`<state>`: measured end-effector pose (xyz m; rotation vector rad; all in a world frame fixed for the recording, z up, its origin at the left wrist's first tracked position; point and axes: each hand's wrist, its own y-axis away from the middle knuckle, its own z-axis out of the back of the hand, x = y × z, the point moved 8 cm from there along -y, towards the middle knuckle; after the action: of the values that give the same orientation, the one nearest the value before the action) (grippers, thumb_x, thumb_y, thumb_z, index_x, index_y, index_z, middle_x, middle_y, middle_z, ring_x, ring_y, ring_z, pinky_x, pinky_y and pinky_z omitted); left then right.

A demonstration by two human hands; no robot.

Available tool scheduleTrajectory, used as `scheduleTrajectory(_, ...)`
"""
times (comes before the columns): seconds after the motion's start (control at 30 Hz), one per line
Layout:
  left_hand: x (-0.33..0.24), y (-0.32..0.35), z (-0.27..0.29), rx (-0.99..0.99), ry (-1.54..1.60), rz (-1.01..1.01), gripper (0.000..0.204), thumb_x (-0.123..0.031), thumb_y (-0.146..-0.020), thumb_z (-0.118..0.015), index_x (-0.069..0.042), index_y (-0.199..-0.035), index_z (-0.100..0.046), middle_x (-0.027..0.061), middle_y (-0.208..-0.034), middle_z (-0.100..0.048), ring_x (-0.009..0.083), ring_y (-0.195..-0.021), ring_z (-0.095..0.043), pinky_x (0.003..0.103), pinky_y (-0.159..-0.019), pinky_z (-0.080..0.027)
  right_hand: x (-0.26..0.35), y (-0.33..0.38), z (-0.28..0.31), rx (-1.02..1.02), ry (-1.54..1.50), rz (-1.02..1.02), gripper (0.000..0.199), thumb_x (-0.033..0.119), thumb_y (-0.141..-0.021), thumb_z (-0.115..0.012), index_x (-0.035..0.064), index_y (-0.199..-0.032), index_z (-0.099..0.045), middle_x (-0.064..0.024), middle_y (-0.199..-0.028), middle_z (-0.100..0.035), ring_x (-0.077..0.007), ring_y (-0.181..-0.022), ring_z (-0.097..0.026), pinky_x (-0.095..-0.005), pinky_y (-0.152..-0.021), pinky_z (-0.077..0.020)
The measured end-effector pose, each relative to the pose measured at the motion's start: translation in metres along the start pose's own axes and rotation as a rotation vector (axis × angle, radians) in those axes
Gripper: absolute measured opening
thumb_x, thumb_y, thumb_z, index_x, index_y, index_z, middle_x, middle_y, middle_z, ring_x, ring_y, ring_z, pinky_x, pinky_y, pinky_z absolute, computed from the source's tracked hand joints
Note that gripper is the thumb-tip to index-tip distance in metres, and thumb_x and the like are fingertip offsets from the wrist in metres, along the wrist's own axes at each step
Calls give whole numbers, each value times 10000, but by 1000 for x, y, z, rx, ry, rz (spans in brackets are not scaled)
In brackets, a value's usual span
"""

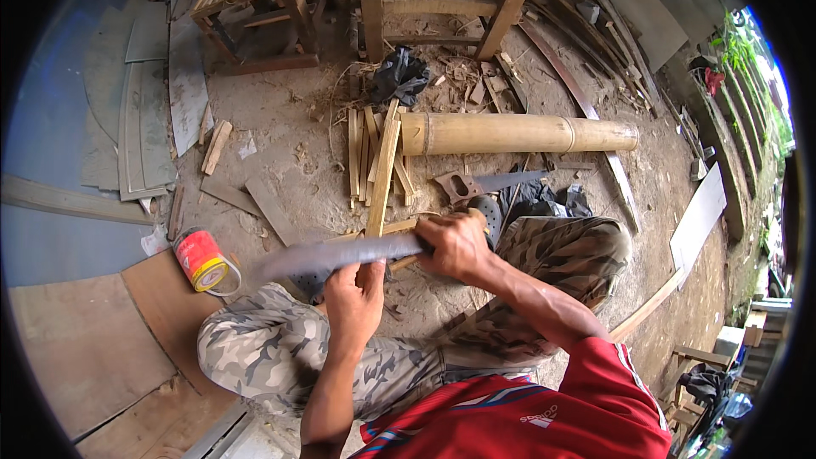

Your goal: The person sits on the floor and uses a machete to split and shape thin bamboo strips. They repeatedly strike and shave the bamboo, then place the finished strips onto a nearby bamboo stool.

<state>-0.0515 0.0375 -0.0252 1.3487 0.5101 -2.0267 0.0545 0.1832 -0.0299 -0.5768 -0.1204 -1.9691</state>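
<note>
My right hand [459, 244] is closed round the handle end of a broad-bladed knife like a machete, most of its handle hidden by the fingers. The grey blade [348, 251] points left and is smeared by motion. It crosses over a split bamboo strip [385, 166]. Just below the blade, my left hand [355, 297] pinches the strip's near end, thumb and fingers closed. From there the strip slants away toward a black plastic bag [401, 76]. More bamboo strips [355, 157] lie beside it on the ground.
Beyond my hands lies a thick bamboo pole [518, 133], with a handsaw [463, 187] nearer. Ahead stand two bamboo-slat pieces of furniture [442, 4]. A red and yellow can [201, 259] is at left. Scrap wood [586, 25] piles up at the far right. My legs [263, 340] are folded below.
</note>
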Motion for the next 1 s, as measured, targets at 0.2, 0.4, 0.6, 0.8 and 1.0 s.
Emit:
scheduleTrajectory(0.2,-3,-6,-3,72,15,64,404,-219,-978,-654,10,-1307,-606,-26,-657,-529,51,-495,-448,237,-451,-395,-19,-15,7,-136,1,55,127,183,-679,-716,122,-741,-623,-44,-671,-620,-236,-578,-617,-435,-602,-482)
scheduleTrajectory(0.4,-7,6,10,63,107,226,456,-209,-964,-671,81,-1303,-577,72,-710,-611,85,-624,-527,279,-572,-457,-94,-24,25,-227,210,-209,105,168,-784,-676,135,-707,-612,-2,-534,-582,-133,-387,-488,-353,-360,-415)
scheduleTrajectory(0.6,1,-2,2,95,43,175,492,-211,-961,-680,-28,-1397,-543,-33,-672,-550,38,-481,-452,219,-418,-389,-8,3,19,-237,7,184,56,180,-737,-677,136,-737,-641,-11,-554,-596,-173,-408,-535,-344,-389,-451)
scheduleTrajectory(0.8,-7,-2,13,-15,62,199,410,-168,-939,-697,92,-1244,-609,171,-828,-700,137,-664,-607,297,-646,-503,-62,-18,19,-127,156,-113,49,168,-734,-675,132,-760,-655,-20,-567,-608,-173,-423,-550,-358,-398,-451)
scheduleTrajectory(1.0,-9,3,10,38,40,230,407,-156,-938,-695,110,-1233,-606,160,-813,-702,124,-681,-614,293,-652,-507,-75,-19,16,-129,165,-169,86,204,-748,-684,130,-737,-641,-35,-580,-621,-175,-442,-569,-380,-398,-442)
